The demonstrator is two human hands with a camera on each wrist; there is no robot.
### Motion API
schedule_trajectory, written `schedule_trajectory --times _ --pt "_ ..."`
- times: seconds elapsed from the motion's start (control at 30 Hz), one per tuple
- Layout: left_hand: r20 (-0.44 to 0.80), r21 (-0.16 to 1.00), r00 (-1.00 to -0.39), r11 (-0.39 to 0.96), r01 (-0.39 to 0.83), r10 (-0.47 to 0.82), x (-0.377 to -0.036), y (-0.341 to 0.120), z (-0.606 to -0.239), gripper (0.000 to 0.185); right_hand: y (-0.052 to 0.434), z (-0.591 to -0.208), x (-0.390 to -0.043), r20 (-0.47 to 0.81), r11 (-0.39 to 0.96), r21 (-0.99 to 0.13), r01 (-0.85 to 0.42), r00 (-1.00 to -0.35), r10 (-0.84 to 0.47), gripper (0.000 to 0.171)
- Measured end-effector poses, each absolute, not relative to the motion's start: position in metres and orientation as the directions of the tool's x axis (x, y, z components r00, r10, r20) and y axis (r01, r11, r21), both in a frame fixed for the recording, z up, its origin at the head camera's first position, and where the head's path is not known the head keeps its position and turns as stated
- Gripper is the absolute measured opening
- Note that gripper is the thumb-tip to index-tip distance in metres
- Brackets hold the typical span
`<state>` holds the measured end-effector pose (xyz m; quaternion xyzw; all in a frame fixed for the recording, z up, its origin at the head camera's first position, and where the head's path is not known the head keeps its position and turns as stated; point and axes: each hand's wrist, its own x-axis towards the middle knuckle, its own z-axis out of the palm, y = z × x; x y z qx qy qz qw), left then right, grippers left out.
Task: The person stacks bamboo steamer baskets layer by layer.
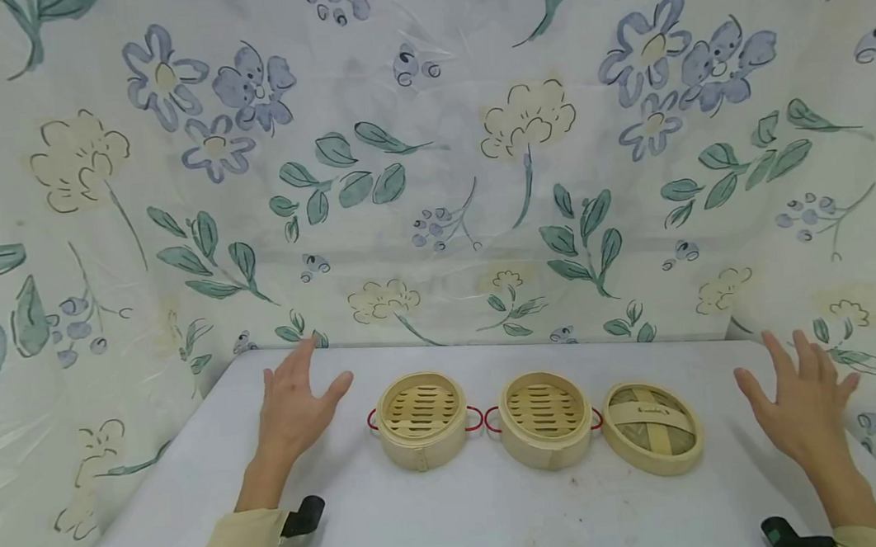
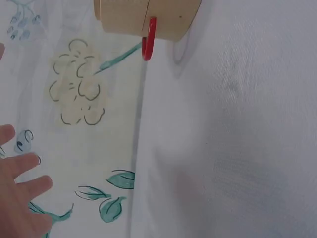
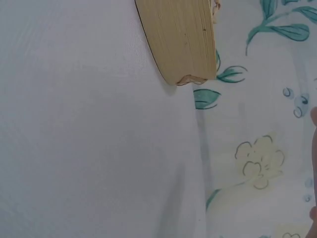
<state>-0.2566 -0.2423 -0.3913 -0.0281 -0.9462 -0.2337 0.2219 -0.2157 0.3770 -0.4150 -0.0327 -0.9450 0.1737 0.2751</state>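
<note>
Two round bamboo steamer baskets stand side by side on the white table: the left steamer basket [image 1: 422, 452] and the middle steamer basket [image 1: 547, 449], each with slatted bottoms and red side handles. A woven bamboo lid [image 1: 653, 429] with a pale band lies to their right, apparently tilted a little. My left hand [image 1: 294, 405] hovers left of the baskets, fingers spread and holding nothing. To the right of the lid, my right hand [image 1: 801, 399] is also raised with spread fingers, touching nothing. In the left wrist view a red handle [image 2: 149, 39] shows on a basket's side.
A white cloth-covered table [image 1: 421, 522] spans the front, with small dark specks below the middle basket. Behind it hangs a floral curtain [image 1: 450, 223], which wraps round both sides. Black wrist devices, such as the left wrist camera [image 1: 304, 517], sit beside each sleeve.
</note>
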Motion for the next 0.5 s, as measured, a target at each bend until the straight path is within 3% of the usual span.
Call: schedule_trajectory --times 0.5 --pt "0.155 0.576 -0.987 0.809 0.119 0.035 -0.257 -0.235 -0.395 0.096 0.363 -0.421 -0.218 0.551 0.897 -0.41 -0.163 -0.828 0.102 0.072"
